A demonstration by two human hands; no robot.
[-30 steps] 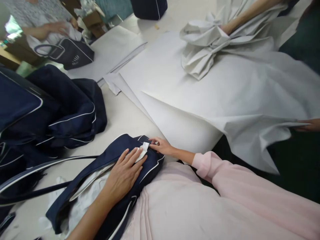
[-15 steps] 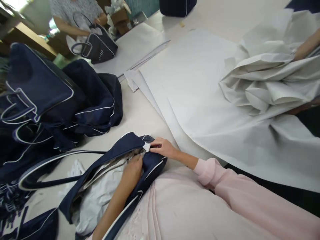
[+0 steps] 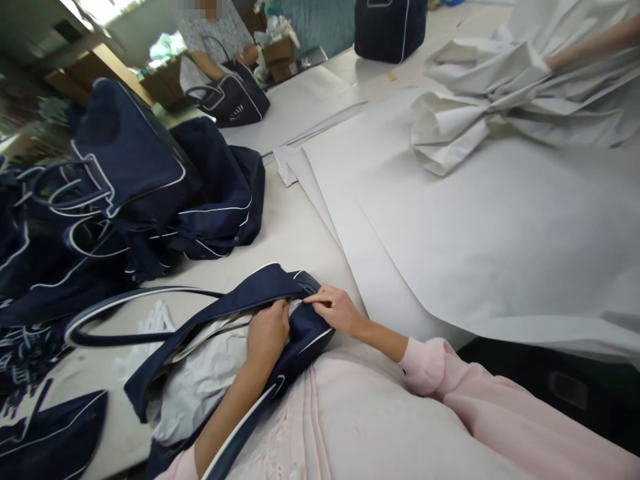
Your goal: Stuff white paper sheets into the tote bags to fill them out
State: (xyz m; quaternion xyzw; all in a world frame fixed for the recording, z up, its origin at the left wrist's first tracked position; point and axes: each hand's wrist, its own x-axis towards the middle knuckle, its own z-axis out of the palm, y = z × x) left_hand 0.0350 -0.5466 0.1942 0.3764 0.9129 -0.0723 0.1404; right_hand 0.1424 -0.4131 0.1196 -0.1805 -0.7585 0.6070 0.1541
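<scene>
A navy bag (image 3: 310,330) with white piping lies on its side against my body, its zip opening facing up and stuffed with crumpled white paper (image 3: 205,380). My left hand (image 3: 270,331) reaches over the paper, its fingers closed at the right end of the opening. Against that same end, my right hand (image 3: 339,309) pinches with thumb and forefinger close to my left fingertips. A small pale bit shows between the two hands, too small to name. One long handle (image 3: 120,339) loops out to the left on the table.
More navy bags (image 3: 135,160) are heaped at left. Large white paper sheets (image 3: 450,240) cover the right side, where another person's hand (image 3: 565,60) grips crumpled paper. A co-worker across the table handles a dark bag (image 3: 243,97). Another bag (image 3: 390,30) stands at the back.
The white tag-like piece between my hands is now mostly covered. My right forefinger has stretched toward my left fingers. The other person's crumpled paper has shifted up and away.
</scene>
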